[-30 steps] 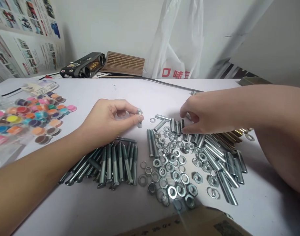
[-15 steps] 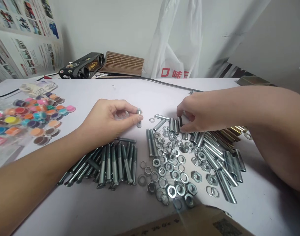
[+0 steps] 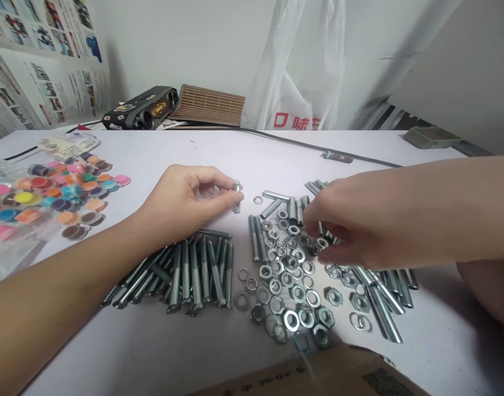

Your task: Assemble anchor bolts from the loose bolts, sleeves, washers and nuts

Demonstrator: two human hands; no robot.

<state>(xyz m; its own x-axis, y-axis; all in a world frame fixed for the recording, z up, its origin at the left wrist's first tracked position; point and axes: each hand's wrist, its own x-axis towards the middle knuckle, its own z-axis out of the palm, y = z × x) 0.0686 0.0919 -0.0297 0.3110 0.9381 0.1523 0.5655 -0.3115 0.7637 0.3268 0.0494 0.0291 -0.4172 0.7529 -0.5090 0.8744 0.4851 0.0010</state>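
My left hand rests on the white table and pinches a short bolt upright between thumb and fingers. Just below it lies a row of long bolts. My right hand hovers low over the heap of nuts and washers, fingers curled together in a pinch at a nut near the pile's top; what they grip is too small to name. Metal sleeves lie under and to the right of that hand.
Coloured round caps in plastic wrap lie at the left. A cardboard box edge sits at the near rim. At the back stand a white plastic bag, a black device, a slatted brown item and a long rod.
My right hand has moved from the sleeves at the top of the heap down and toward me onto the nuts and washers. My left hand has kept still with the bolt.
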